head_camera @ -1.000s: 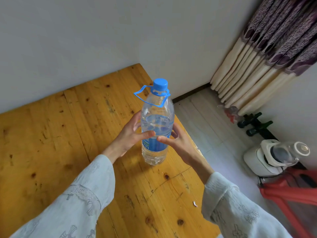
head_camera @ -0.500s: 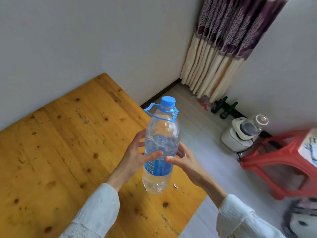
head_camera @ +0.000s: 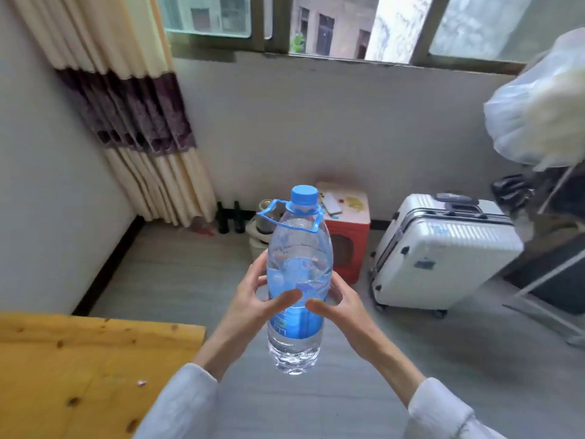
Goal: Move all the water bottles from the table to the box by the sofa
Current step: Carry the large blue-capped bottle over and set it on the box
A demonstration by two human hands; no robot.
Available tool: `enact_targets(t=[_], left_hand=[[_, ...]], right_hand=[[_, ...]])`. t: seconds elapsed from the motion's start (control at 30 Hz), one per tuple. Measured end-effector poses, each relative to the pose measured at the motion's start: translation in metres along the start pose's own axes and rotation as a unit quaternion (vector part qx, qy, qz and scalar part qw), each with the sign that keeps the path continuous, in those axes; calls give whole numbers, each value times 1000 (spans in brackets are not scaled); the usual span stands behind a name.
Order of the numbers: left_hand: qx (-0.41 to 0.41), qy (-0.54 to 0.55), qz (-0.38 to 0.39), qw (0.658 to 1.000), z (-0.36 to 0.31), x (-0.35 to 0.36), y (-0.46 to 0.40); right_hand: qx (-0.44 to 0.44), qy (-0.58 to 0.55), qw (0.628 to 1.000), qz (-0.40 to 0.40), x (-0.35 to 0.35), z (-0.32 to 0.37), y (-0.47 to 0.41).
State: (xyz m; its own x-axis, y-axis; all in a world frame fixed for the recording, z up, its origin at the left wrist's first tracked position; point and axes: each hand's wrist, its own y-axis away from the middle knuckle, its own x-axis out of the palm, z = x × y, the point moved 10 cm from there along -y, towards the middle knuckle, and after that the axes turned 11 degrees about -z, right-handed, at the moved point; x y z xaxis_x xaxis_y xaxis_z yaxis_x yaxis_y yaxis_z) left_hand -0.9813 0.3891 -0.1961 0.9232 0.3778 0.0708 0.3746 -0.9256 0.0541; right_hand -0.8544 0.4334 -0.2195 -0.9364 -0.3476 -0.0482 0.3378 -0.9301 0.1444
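A large clear water bottle (head_camera: 296, 258) with a blue cap, blue carry loop and blue label hangs upright in the air over the grey floor. My left hand (head_camera: 253, 301) grips its left side, thumb across the front. My right hand (head_camera: 340, 304) grips the right side, thumb meeting the label. The wooden table (head_camera: 79, 369) lies at the lower left, its corner just left of my left forearm. No box or sofa shows in this view.
A white suitcase (head_camera: 443, 251) stands on the floor to the right. A red stool (head_camera: 348, 226) and a small appliance sit behind the bottle by the wall. Curtains (head_camera: 136, 122) hang at left, dark bottles at their foot. A plastic-wrapped bundle (head_camera: 538, 103) and a rack are at far right.
The bottle has come off the table and now hangs over the floor, still held in both hands. The view has swung right, away from the table, toward the window wall and suitcase.
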Motion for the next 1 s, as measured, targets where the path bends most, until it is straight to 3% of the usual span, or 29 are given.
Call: enact_targets(t=[0.27, 0.6, 1.0], left_hand=[[45, 17, 222, 974, -20, 305, 60], [88, 11, 483, 871, -29, 624, 171], [72, 47, 646, 758, -8, 991, 273]], right_hand=[[-53, -41, 982, -174, -285, 23, 107], [-69, -85, 899, -424, -563, 12, 253], [-35, -24, 804, -593, -897, -5, 363]])
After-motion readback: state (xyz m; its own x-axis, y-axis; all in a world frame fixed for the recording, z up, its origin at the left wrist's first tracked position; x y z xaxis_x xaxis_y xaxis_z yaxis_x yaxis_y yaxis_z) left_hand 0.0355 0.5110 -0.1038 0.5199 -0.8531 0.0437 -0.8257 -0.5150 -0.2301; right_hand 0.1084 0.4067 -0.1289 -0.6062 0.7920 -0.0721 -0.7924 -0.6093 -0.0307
